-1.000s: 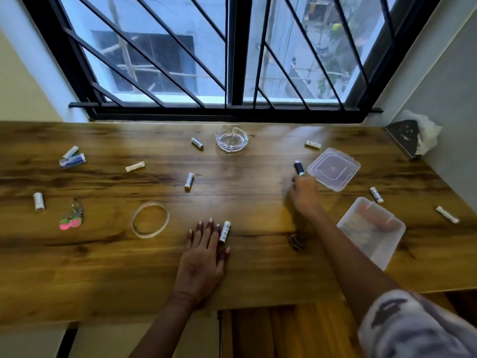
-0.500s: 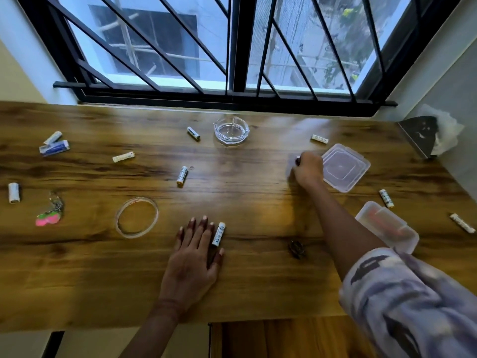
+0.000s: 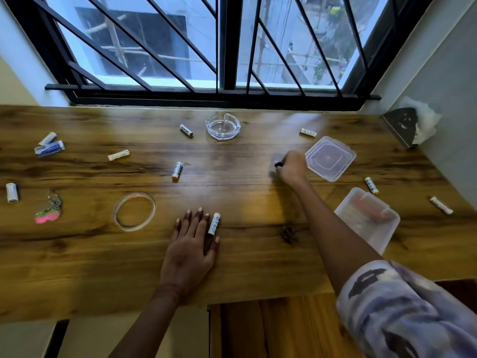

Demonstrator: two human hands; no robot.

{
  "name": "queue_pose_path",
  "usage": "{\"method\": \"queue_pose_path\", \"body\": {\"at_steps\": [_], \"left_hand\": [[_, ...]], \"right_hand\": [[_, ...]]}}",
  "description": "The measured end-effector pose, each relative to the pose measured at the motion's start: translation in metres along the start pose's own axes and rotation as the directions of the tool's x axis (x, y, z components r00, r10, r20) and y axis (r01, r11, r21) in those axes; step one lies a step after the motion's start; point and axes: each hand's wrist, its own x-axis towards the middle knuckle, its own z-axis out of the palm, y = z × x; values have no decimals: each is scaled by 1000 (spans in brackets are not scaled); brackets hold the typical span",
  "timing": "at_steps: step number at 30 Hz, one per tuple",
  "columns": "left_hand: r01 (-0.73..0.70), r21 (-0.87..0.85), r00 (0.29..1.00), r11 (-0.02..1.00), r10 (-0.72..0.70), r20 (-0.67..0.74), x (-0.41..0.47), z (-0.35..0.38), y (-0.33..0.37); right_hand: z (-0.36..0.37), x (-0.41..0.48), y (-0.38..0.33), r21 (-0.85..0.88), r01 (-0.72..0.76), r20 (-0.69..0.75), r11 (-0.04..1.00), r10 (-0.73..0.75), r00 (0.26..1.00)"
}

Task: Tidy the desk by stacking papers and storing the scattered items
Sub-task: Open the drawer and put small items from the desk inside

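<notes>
Several white batteries lie scattered on the wooden desk [image 3: 232, 275]. My right hand [image 3: 291, 167] is closed around a dark battery [image 3: 278, 164], just left of a clear plastic lid [image 3: 330, 158]. An open clear plastic box [image 3: 367, 219] with some items inside sits at the right, partly behind my right forearm. My left hand [image 3: 189, 248] rests flat on the desk, fingers spread, with a white battery [image 3: 214, 223] lying against its index finger.
A glass ashtray [image 3: 223, 126] stands near the window. A tape ring [image 3: 134, 211], a pink keychain [image 3: 49, 211] and a small blue-and-white packet [image 3: 49, 148] lie at the left. A small dark clip [image 3: 288, 232] sits mid-desk. A napkin holder [image 3: 406, 126] fills the far right corner.
My right hand reached forward over the dark battery and closed on it. The view shifted slightly. My left hand stayed flat on the desk.
</notes>
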Motion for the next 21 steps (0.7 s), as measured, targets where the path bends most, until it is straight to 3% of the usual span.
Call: {"method": "queue_pose_path", "body": {"at_steps": [8, 12, 15, 21], "left_hand": [[8, 33, 1000, 999, -9, 28, -1, 0, 1], [14, 22, 1000, 1000, -14, 24, -4, 1, 2], [19, 13, 1000, 1000, -20, 16, -9, 0, 4], [31, 5, 1000, 1000, -31, 3, -13, -1, 7]], "right_hand": [[-45, -134, -17, 293, 124, -3, 948, -129, 992], [-48, -215, -11, 356, 52, 80, 933, -86, 993], [-46, -279, 5, 433, -83, 219, 897, -16, 976], [-6, -348, 49, 314, -226, 345, 922, 111, 932]]}}
